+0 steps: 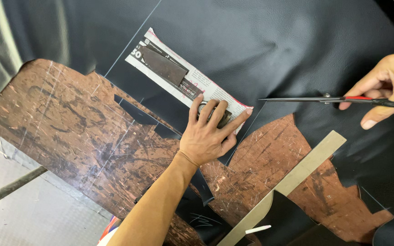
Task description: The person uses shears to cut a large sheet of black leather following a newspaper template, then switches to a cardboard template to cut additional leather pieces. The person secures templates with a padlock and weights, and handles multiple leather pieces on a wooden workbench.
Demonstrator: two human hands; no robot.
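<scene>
The right hand's (391, 84) grip is clenched on scissors (324, 99), lying level, blades pointing left over black leather (261, 41). The left hand (208, 132) presses flat, grasping nothing, on a printed cardboard template (183, 73) running diagonally, above the scratched tabletop (69, 123).

Scratched brown table (60, 123), black leather sheet (261, 45), chalk (258, 229)

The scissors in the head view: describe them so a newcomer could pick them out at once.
Start at the large black leather sheet covering the scratched brown wooden table. At its right edge, the right hand holds the thin red-handled metal scissors, blades shut and pointing left. Unlike the flat beige strip below, they are dark, narrow and pointed.
</scene>
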